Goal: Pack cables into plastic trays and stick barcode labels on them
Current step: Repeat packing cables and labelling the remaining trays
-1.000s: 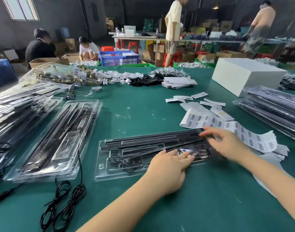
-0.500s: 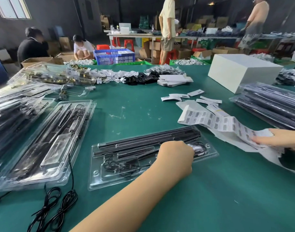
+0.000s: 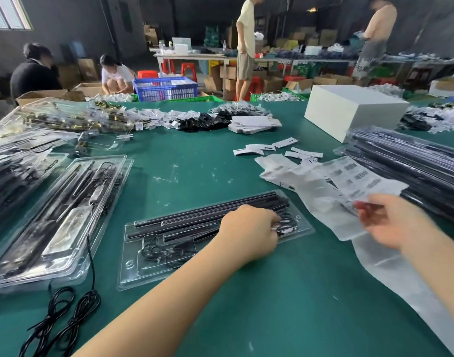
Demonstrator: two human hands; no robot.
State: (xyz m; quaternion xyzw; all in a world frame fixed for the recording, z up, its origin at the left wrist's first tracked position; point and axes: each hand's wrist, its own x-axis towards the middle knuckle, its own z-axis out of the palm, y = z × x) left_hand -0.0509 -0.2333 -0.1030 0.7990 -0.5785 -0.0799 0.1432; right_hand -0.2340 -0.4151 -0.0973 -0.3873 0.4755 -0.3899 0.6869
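A clear plastic tray (image 3: 133,274) lies in front of me on the green table, holding long black rods (image 3: 195,217) and a coiled black cable (image 3: 164,251). My left hand (image 3: 249,233) rests on the tray's right end, fingers curled down onto it beside a second small coil. To the right, my right hand (image 3: 390,222) pinches the near edge of a white barcode label strip (image 3: 354,176) and holds it lifted off the table. The hand and strip are motion-blurred.
Filled trays (image 3: 53,228) lie at the left, with loose black cables (image 3: 58,320) in front of them. A stack of packed trays (image 3: 413,161) and a white box (image 3: 349,112) stand at the right. Small paper tags (image 3: 267,148) lie mid-table. People work behind.
My right hand left the tray, went right to the label strip and now lifts it. My left hand went from flat to curled on the tray's right end.
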